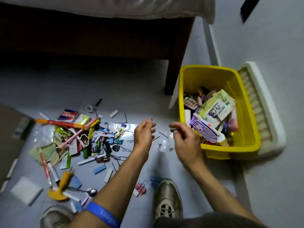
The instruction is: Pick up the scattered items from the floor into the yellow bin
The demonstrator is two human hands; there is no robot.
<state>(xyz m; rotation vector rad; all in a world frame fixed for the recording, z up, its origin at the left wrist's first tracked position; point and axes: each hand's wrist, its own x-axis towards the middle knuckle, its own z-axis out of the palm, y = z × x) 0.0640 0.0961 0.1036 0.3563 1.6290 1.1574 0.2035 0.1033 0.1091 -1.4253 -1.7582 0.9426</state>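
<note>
Here both hands (166, 137) hover, fingers (176, 126) loosely curled.

Dim room w/ glare patch on floor (125, 129), soft motion blur, wide-angle bending at edges.

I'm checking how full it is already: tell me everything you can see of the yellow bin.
The yellow bin is a rectangular tub of glossy plastic with a rolled rim and no lid on it. It stands upright on the pale floor, right of the scattered pile, beside a dark furniture leg. A white ribbed thing lies along its far side. Inside, clutter covers the bottom, including a wipes pack and a purple fan. The walls rise above the clutter.
</note>
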